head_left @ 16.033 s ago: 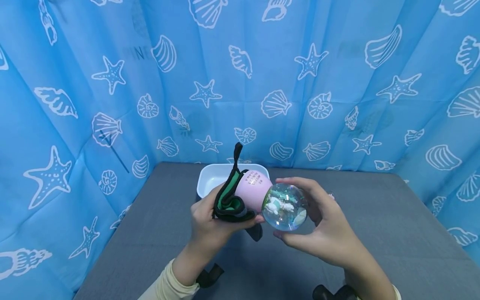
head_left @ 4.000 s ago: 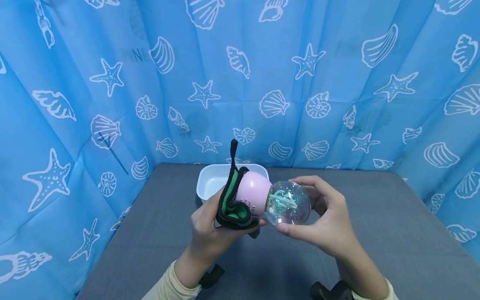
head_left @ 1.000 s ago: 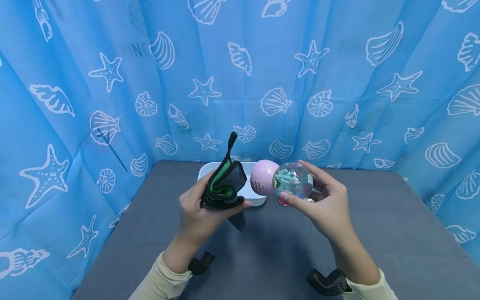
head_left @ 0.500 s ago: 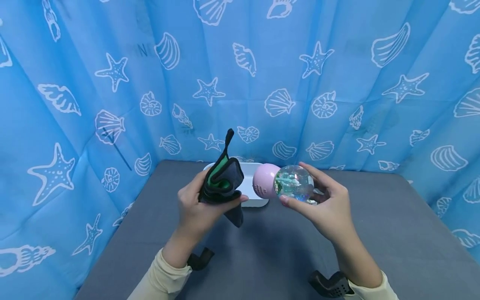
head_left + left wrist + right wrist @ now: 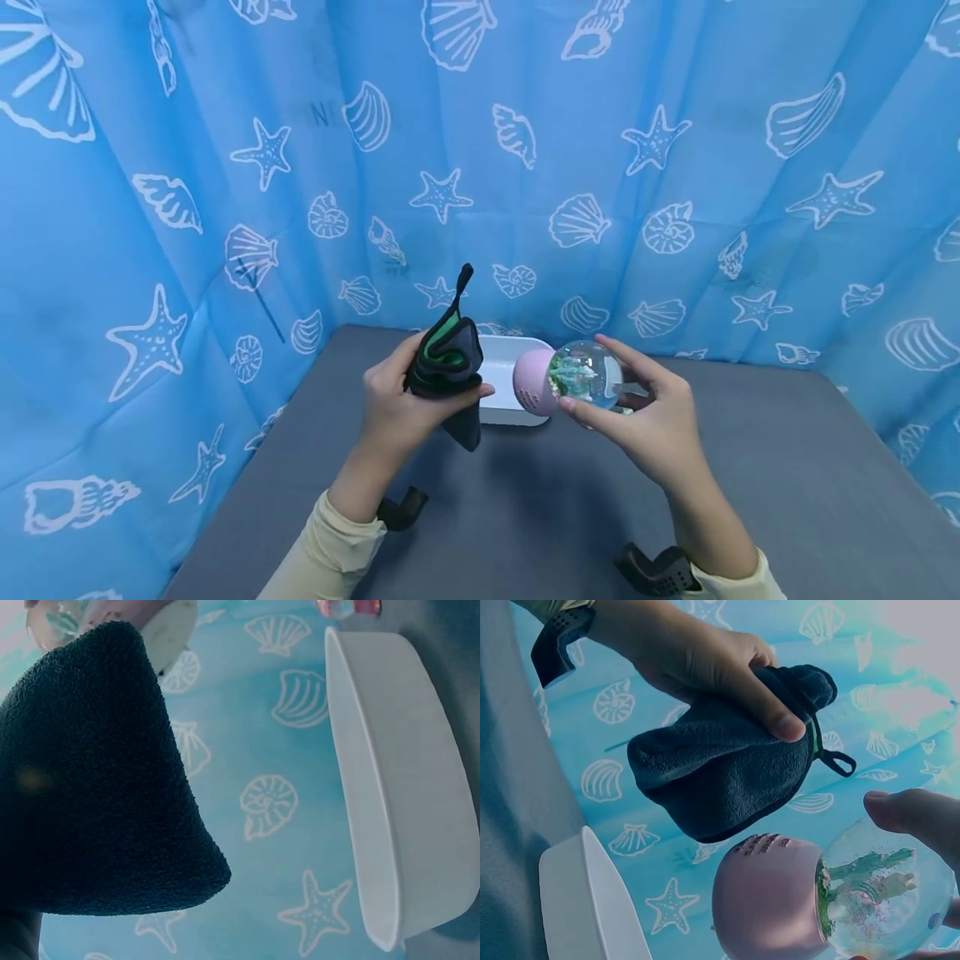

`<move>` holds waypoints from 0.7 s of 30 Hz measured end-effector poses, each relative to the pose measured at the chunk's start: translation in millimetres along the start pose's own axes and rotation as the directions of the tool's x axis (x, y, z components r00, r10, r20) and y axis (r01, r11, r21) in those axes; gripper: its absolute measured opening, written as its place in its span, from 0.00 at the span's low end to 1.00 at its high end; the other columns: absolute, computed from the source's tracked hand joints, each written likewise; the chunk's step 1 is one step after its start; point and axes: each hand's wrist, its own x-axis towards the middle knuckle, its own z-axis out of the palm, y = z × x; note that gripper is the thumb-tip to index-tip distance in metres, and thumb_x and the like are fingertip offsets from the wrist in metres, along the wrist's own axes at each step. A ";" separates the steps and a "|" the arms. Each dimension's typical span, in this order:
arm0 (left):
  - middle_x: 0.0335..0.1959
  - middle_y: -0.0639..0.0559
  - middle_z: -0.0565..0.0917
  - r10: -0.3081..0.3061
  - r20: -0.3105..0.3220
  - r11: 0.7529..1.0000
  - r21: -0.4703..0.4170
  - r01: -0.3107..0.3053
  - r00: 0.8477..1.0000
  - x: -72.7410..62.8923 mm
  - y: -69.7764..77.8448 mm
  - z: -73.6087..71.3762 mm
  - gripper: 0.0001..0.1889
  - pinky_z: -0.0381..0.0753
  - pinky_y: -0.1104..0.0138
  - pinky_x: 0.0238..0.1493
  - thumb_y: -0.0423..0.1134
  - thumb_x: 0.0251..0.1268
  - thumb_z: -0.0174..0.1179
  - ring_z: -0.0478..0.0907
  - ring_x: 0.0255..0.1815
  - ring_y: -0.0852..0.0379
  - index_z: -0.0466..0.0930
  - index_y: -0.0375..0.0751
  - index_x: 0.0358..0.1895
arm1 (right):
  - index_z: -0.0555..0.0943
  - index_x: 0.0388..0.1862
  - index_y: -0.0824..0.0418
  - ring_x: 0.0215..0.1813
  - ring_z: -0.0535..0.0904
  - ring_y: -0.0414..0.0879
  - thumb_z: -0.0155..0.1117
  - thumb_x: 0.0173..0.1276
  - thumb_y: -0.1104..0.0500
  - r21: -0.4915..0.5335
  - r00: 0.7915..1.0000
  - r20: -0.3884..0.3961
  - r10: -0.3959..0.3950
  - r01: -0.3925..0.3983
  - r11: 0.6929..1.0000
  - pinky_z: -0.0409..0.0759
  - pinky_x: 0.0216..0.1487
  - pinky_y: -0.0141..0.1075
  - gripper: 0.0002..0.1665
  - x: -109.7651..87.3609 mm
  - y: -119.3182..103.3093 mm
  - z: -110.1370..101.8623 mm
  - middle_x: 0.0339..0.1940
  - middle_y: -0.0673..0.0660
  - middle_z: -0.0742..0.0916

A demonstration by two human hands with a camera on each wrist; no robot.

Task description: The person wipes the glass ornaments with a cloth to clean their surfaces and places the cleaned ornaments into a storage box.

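Observation:
My left hand (image 5: 397, 412) grips a bunched dark cleaning cloth (image 5: 450, 358) with black edging, a green inner side and a hanging loop. The fingers curl behind its folds. In my right hand (image 5: 654, 417) is a snow globe (image 5: 587, 377), held by its clear ball between thumb and fingers. It lies on its side in the air, its pink lettered base (image 5: 532, 383) pointing left toward the cloth. Green and white figures show inside the ball. A gap separates cloth and base, plain in the right wrist view, where the cloth (image 5: 720, 765) hangs above the globe's base (image 5: 769, 900).
Behind the hands, a white rectangular tub (image 5: 517, 418) stands on the grey cloth-covered table (image 5: 750, 475). A small pink and clear object (image 5: 349, 607) lies by the tub, mostly hidden behind the right hand in the head view. A blue seashell-print curtain (image 5: 480, 167) surrounds the table.
Earlier the cloth was against the pink base, and the globe was turned between 16 and 4 seconds ago. Since then the cloth and globe have come apart. The head view has shifted slightly.

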 end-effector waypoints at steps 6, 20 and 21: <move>0.46 0.44 0.93 -0.011 0.018 1.000 0.008 0.011 1.000 0.5 -2.9 -2.8 0.40 0.88 0.72 0.56 0.39 0.33 0.92 0.92 0.45 0.49 0.86 0.39 0.58 | 0.83 0.70 0.46 0.46 0.85 0.41 0.92 0.49 0.56 -0.024 1.000 -0.023 0.003 -0.004 1.000 0.86 0.43 0.21 0.47 9.9 2.5 13.1 0.53 0.57 0.90; 0.46 0.46 0.92 -0.014 0.051 0.999 0.029 0.013 0.999 -0.4 -9.3 -5.1 0.39 0.89 0.68 0.56 0.39 0.35 0.91 0.92 0.46 0.51 0.85 0.39 0.59 | 0.82 0.71 0.56 0.43 0.84 0.54 0.91 0.51 0.48 -0.154 1.000 0.001 0.030 -0.030 0.988 0.83 0.36 0.33 0.48 44.2 33.5 59.4 0.53 0.61 0.90; 0.46 0.46 0.92 -0.018 0.054 0.999 0.031 0.016 0.998 -0.1 -9.0 -5.7 0.39 0.89 0.67 0.56 0.39 0.36 0.91 0.92 0.46 0.51 0.85 0.39 0.59 | 0.82 0.71 0.55 0.44 0.84 0.54 0.90 0.52 0.47 -0.154 0.999 0.006 0.038 -0.036 0.987 0.83 0.37 0.35 0.47 46.9 36.2 62.8 0.52 0.61 0.90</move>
